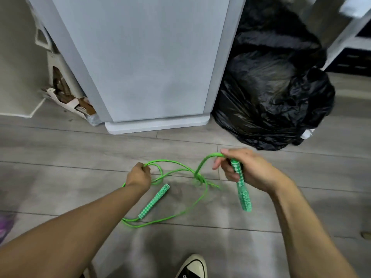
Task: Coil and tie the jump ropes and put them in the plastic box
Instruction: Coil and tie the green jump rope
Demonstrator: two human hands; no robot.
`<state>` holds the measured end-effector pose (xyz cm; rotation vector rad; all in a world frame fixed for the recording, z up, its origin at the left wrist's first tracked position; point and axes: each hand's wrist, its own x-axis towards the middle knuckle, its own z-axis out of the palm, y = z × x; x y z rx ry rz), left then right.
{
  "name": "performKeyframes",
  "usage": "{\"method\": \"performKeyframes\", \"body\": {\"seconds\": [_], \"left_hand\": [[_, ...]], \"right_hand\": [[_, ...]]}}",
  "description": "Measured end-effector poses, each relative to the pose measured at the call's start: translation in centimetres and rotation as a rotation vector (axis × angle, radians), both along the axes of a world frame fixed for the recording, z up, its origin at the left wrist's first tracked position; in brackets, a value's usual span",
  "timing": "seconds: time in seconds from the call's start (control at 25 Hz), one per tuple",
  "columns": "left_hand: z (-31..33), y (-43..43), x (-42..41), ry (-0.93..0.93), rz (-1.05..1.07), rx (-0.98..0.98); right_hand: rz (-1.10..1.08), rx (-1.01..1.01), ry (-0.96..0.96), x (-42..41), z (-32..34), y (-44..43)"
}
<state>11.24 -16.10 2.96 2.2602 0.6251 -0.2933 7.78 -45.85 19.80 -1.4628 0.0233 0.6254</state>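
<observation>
A bright green jump rope [186, 209] lies in loose loops on the grey floor. My right hand [247, 169] grips one green-and-white patterned handle [242, 189], which hangs down from the fist; the cord arcs out of its top. My left hand [139, 175] is closed on a strand of the cord and lifts it off the floor. The second patterned handle [154, 200] rests on the floor below my left hand. The cords cross in a tangle [199, 177] between my hands. No plastic box is in view.
A tall grey appliance [140, 67] stands straight ahead, with a full black rubbish bag [277, 93] to its right. Torn cardboard [78, 105] lies at its left. My shoe [192, 267] shows at the bottom edge. A purple item [5, 227] sits at far left.
</observation>
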Motion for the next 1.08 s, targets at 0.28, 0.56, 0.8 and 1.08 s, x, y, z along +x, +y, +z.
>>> {"method": "performKeyframes", "body": {"seconds": [0.28, 0.56, 0.8, 1.08], "left_hand": [[12.9, -1.0, -1.8, -0.079, -0.729, 0.018], [21.5, -1.4, -5.9, -0.121, -0.615, -0.357], [25.3, 4.6, -5.9, -0.095, -0.619, 0.046], [30.7, 5.1, -7.7, -0.395, -0.371, -0.513]], "right_hand": [[-0.065, 0.316, -0.209, 0.9, 16.0, 5.5], [-0.473, 0.196, -0.242, -0.5, 21.5, 9.3], [-0.536, 0.054, -0.265, -2.4, 19.9, 14.8], [-0.523, -0.055, -0.309, -4.1, 16.5, 19.9]]}}
